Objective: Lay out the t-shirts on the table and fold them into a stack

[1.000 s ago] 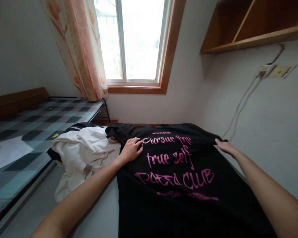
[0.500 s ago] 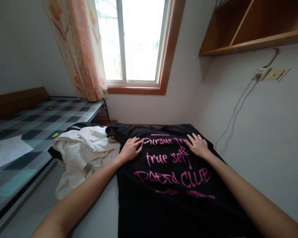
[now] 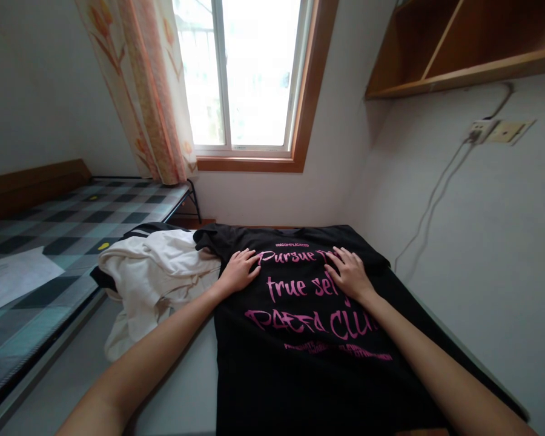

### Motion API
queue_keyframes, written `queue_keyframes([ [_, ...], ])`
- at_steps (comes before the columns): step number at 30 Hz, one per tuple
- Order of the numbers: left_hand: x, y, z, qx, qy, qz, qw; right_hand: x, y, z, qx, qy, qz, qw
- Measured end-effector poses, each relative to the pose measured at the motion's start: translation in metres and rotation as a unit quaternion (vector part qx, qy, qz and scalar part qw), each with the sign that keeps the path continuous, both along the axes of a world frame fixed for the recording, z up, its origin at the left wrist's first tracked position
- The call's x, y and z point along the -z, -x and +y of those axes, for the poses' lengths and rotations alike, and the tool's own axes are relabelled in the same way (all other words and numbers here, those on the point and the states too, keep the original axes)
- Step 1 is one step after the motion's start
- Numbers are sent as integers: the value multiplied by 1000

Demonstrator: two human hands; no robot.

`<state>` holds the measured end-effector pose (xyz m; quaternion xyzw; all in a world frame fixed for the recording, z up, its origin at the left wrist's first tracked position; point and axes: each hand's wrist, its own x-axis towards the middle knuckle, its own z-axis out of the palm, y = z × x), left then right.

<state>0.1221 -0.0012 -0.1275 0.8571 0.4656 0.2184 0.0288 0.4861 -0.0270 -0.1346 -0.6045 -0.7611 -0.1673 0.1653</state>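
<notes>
A black T-shirt point(image 3: 272, 369) with pink lettering lies spread out, print upward, on a white table point(image 3: 181, 387). My left hand point(image 3: 240, 270) rests flat on its left side, fingers stretched beside the start of the top pink line. On the right part of the print lies my right hand point(image 3: 349, 274), palm down with fingers apart, covering some letters. Neither hand grips the cloth. Left of the shirt is a crumpled heap of white clothing point(image 3: 149, 266), close to my left forearm, with a dark striped garment point(image 3: 152, 229) partly under it.
A bed with a checked cover point(image 3: 131, 206) stands on the left, with a sheet of paper point(image 3: 18, 275) on it. Wall and hanging cables point(image 3: 429, 206) border the right side. A wooden shelf point(image 3: 458, 69) juts out above; a curtained window point(image 3: 254, 79) is ahead.
My right hand has slid left and slightly down across the shirt, covering more of the lettering. My left hand has stayed almost in place.
</notes>
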Motion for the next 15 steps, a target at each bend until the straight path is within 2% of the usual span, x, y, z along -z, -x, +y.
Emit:
queue_keyframes([
  [5,-3,0,-4,44,-64,-20,997,5,1,1,28,22,39,999],
  [8,-3,1,-6,37,-70,-23,997,6,-1,-2,49,20,57,997],
  [12,-3,2,-6,28,-72,-18,997,9,-5,-15,75,14,82,994],
  [15,-3,2,-7,48,-91,-4,995,3,-8,-29,57,5,101,993],
])
